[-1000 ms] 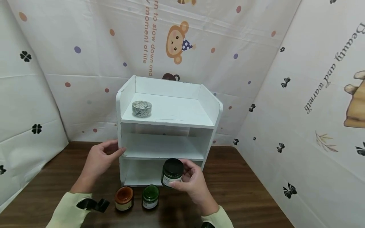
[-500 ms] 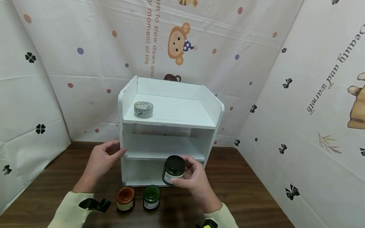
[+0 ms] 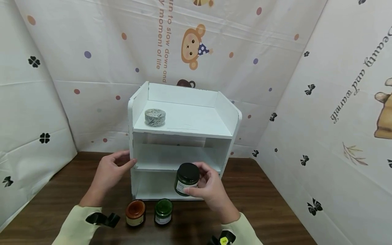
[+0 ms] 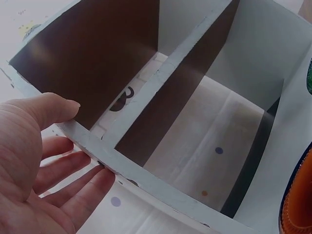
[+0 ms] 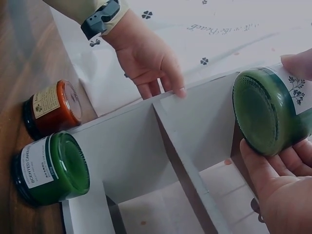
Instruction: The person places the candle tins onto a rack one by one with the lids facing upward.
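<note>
My right hand [image 3: 212, 190] grips a green glass candle jar [image 3: 186, 180] with a black lid and pale label, lid up, before the lower part of the white shelf unit [image 3: 190, 119]. The right wrist view shows the glass base of this candle jar [image 5: 258, 114], with fingers under it. My left hand [image 3: 108, 172] holds the unit's left side panel; in the left wrist view, its thumb lies on the front edge and the fingers are along the outside. An orange candle jar [image 3: 135, 212] and another green candle jar [image 3: 163, 211] stand lid down on the table.
A round tin [image 3: 155, 117] with a grey-white pattern sits on the top shelf at left. The middle shelf [image 3: 174, 158] and bottom shelf are open at the front. Printed cloth [image 3: 101, 68] hangs behind and at both sides of the brown wooden table [image 3: 260, 211].
My right hand has raised the green candle jar slightly, up towards the middle shelf's front edge. The left hand keeps its place on the side panel. The head view has shifted a little.
</note>
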`<action>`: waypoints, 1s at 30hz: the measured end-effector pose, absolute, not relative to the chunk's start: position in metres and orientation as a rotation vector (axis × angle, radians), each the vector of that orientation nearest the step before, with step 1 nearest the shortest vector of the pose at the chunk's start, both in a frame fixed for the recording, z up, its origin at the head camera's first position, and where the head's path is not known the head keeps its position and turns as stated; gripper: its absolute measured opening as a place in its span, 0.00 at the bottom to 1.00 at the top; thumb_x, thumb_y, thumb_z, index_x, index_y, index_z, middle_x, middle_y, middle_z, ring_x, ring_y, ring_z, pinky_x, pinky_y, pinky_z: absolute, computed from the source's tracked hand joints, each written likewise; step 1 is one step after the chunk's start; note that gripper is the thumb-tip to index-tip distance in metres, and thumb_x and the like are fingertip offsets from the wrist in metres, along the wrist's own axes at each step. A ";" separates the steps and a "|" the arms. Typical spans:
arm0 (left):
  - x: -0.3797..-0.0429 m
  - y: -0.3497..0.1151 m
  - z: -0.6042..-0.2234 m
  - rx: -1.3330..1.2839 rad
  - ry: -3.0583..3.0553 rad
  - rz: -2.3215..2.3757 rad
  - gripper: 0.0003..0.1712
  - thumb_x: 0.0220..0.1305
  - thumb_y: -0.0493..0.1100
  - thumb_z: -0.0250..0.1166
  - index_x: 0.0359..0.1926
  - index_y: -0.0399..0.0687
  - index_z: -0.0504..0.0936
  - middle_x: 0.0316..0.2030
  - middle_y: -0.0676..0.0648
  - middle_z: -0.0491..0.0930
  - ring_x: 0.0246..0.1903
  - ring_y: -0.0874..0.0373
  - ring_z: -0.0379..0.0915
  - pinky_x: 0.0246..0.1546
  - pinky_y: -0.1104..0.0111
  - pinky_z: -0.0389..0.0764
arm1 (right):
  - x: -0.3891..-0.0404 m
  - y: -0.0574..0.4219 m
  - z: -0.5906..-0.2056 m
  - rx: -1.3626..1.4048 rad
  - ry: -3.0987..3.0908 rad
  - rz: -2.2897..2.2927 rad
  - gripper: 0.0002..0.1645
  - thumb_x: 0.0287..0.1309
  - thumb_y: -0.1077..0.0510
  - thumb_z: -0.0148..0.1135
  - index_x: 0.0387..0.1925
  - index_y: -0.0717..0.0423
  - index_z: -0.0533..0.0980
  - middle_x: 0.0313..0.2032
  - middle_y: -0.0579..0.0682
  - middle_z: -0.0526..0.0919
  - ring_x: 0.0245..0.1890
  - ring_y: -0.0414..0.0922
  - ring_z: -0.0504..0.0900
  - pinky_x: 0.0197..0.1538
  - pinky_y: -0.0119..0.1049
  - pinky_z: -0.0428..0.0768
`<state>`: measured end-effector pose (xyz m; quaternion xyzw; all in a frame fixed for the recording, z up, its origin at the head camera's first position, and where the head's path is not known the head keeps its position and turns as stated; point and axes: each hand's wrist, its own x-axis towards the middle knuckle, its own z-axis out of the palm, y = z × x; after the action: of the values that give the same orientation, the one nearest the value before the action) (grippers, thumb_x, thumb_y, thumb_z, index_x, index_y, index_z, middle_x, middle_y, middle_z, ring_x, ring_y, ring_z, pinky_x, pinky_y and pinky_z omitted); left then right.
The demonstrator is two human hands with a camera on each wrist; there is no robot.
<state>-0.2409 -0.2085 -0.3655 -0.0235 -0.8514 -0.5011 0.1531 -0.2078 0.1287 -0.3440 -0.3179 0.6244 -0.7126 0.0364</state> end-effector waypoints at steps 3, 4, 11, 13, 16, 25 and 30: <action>-0.242 -0.208 -0.366 -0.067 -2.440 -1.438 0.38 0.67 0.61 0.68 0.68 0.43 0.77 0.61 0.34 0.81 0.58 0.38 0.80 0.54 0.49 0.84 | -0.209 0.128 -0.342 -0.988 1.917 -2.180 0.38 0.47 0.64 0.81 0.59 0.65 0.71 0.53 0.50 0.80 0.53 0.40 0.80 0.58 0.32 0.82; -0.242 -0.208 -0.366 -0.067 -2.440 -1.436 0.38 0.67 0.61 0.68 0.68 0.43 0.77 0.61 0.34 0.81 0.58 0.38 0.80 0.54 0.49 0.84 | -0.209 0.128 -0.341 -0.981 1.919 -2.179 0.39 0.47 0.64 0.81 0.59 0.65 0.72 0.53 0.50 0.80 0.53 0.40 0.80 0.58 0.31 0.82; -0.242 -0.207 -0.364 -0.067 -2.438 -1.423 0.36 0.67 0.60 0.68 0.67 0.42 0.77 0.60 0.34 0.81 0.57 0.39 0.81 0.53 0.49 0.84 | -0.210 0.127 -0.333 -0.987 1.965 -2.165 0.39 0.46 0.65 0.80 0.59 0.66 0.72 0.52 0.50 0.81 0.52 0.41 0.81 0.56 0.32 0.82; -0.242 -0.206 -0.364 -0.068 -2.435 -1.424 0.36 0.67 0.60 0.69 0.67 0.42 0.78 0.60 0.34 0.82 0.57 0.39 0.81 0.53 0.49 0.84 | -0.210 0.126 -0.330 -0.974 1.979 -2.160 0.39 0.46 0.66 0.80 0.59 0.66 0.72 0.52 0.50 0.81 0.51 0.41 0.81 0.56 0.32 0.83; -0.241 -0.206 -0.364 -0.064 -2.432 -1.424 0.36 0.67 0.60 0.68 0.67 0.43 0.78 0.60 0.35 0.82 0.56 0.39 0.81 0.53 0.50 0.85 | -0.209 0.126 -0.325 -0.951 1.989 -2.156 0.39 0.45 0.67 0.80 0.60 0.66 0.72 0.53 0.51 0.81 0.51 0.42 0.81 0.56 0.33 0.83; -0.240 -0.207 -0.364 -0.067 -2.431 -1.412 0.36 0.67 0.60 0.69 0.67 0.43 0.78 0.59 0.35 0.83 0.55 0.41 0.82 0.51 0.53 0.86 | -0.211 0.126 -0.313 -0.930 2.022 -2.143 0.40 0.45 0.65 0.81 0.60 0.67 0.73 0.52 0.51 0.82 0.50 0.43 0.82 0.54 0.33 0.84; -0.241 -0.208 -0.365 -0.066 -2.425 -1.414 0.36 0.66 0.60 0.69 0.66 0.43 0.78 0.58 0.35 0.83 0.55 0.41 0.82 0.51 0.52 0.86 | -0.211 0.125 -0.308 -0.907 2.083 -2.105 0.39 0.44 0.65 0.82 0.59 0.64 0.75 0.51 0.51 0.83 0.49 0.43 0.82 0.54 0.34 0.84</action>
<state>-0.2406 -0.2076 -0.3649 -0.0231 -0.8517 -0.4965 0.1660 -0.2114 0.1255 -0.3077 -0.2929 0.6724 -0.6794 0.0222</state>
